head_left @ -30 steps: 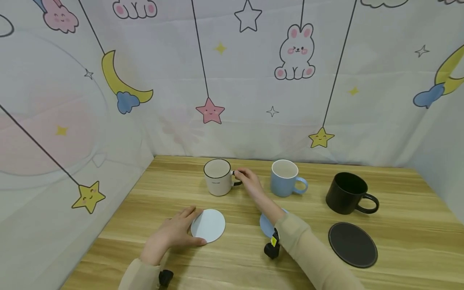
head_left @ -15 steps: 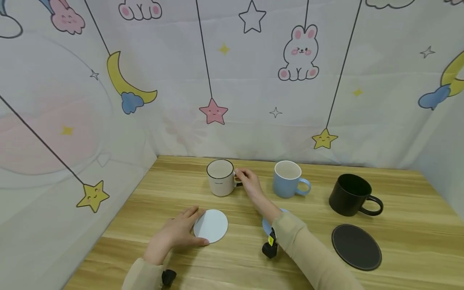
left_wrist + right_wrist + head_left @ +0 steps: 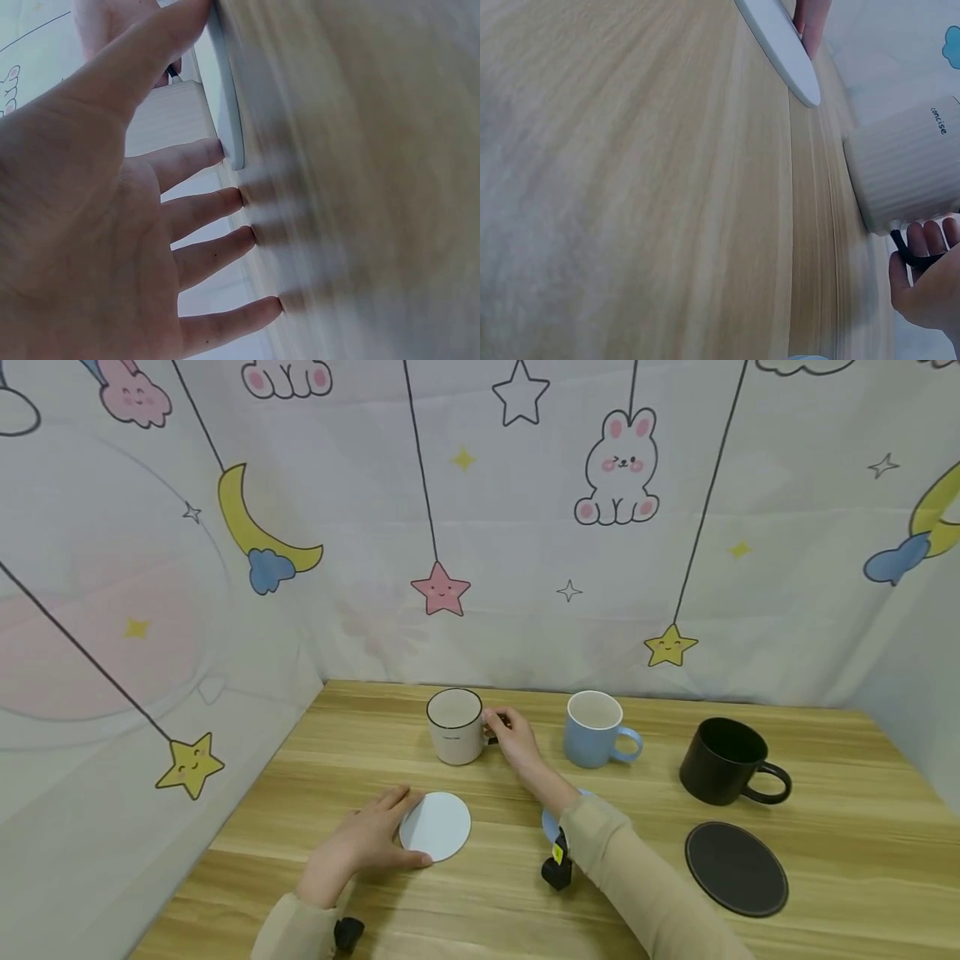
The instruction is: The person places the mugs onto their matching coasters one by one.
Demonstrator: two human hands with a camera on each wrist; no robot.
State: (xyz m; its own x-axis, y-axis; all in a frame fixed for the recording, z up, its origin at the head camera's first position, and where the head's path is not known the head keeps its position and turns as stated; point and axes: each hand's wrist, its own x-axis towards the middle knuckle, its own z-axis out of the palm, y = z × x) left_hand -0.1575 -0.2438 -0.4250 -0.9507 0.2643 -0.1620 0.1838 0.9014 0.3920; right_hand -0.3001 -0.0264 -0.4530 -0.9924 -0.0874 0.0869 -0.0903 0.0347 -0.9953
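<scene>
A white mug [image 3: 457,735] with a black rim and black handle stands upright at the back left. My right hand [image 3: 517,743] grips its handle from the right; in the right wrist view, fingers reach around the black handle [image 3: 913,259] and the mug's base meets the tabletop. My left hand [image 3: 371,835] rests beside a round white coaster [image 3: 437,827], thumb and index finger at its edge. Seen from the left wrist, the fingers [image 3: 214,259] are nearly straight, tips on the table. Under my right forearm, a blue coaster [image 3: 552,827] is partly hidden.
A light blue mug [image 3: 592,735] stands right of my right hand, handle to the right. Farther right is a black mug [image 3: 722,764], with a round black coaster [image 3: 737,868] in front. A printed cloth [image 3: 510,643] hangs along the back of the wooden table [image 3: 480,902].
The head view has shifted slightly. Both hands stay at the white mug's handle and the white coaster; mugs and coasters keep their places.
</scene>
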